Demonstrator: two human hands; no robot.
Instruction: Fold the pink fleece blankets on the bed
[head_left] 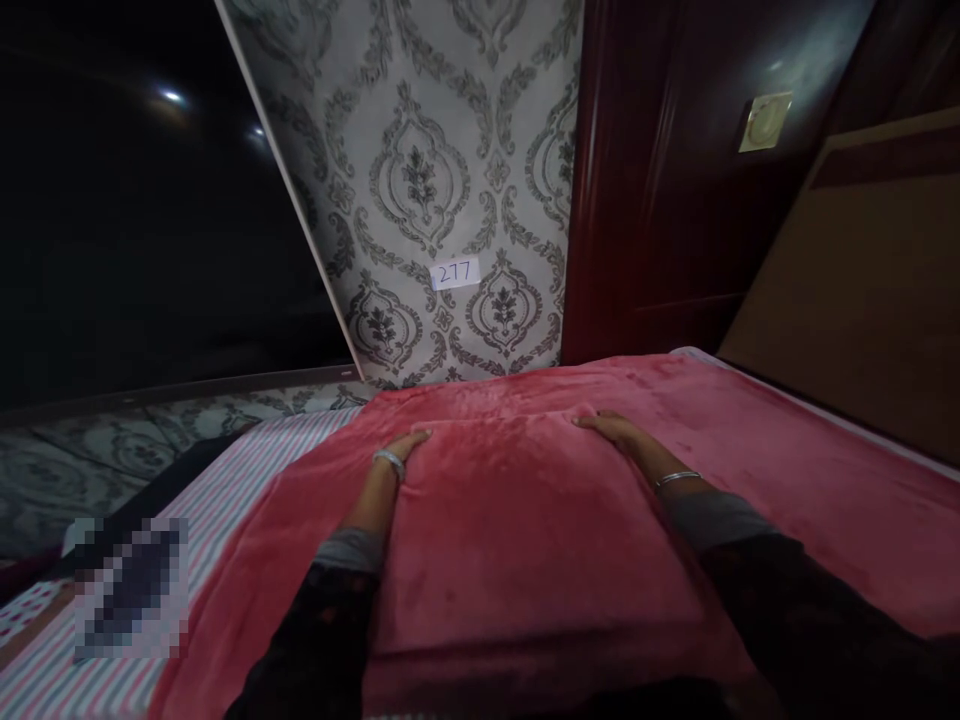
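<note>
A plush pink-red blanket lies before me, with a folded rectangular section on top of a wider spread layer. My left hand is at the far left corner of the folded section, its thumb on the fabric and its other fingers mostly hidden. At the far right corner, my right hand holds the same fold, thumb pointing inward. Both hands look closed on the blanket's edge. The forearms run along the two sides of the fold, and each wrist wears a silver bangle.
A striped sheet shows left of the blanket. A large dark screen stands at left, beside patterned wallpaper bearing a "277" label. Dark red panelling and a brown board are at right. A pixelated patch covers something lower left.
</note>
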